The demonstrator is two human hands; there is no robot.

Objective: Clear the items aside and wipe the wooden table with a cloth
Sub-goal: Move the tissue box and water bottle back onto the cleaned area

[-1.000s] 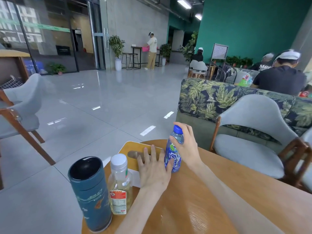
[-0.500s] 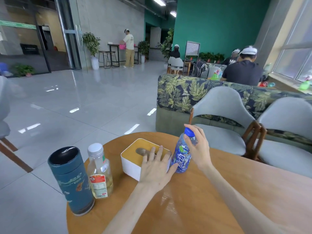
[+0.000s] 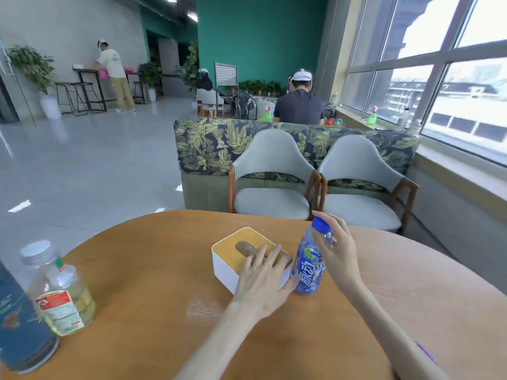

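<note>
The right hand [image 3: 338, 253] is curled round the neck and shoulder of the blue drink bottle [image 3: 308, 266], thumb and fingers wrapped just under the cap, a firm grasp from above. The left hand [image 3: 263, 283] is laid flat, fingers straight and relaxed, pressed on the near corner of the tissue box [image 3: 241, 256], nothing clenched. Bottle and box are seen standing side by side, touching or nearly so, near the middle of the wooden table [image 3: 153, 270].

For the step in hand, clearing aside, the bottle is best lifted straight up before being carried, since a top-held bottle can swing and tip. The box is better slid by its side wall than pushed from the lid.

The box is white-walled with a yellow wooden top and a dark oval slot. At the far left edge an oil bottle [image 3: 60, 292] and a dark blue canister [image 3: 19, 325] are waiting, well apart. No cloth is seen.
</note>
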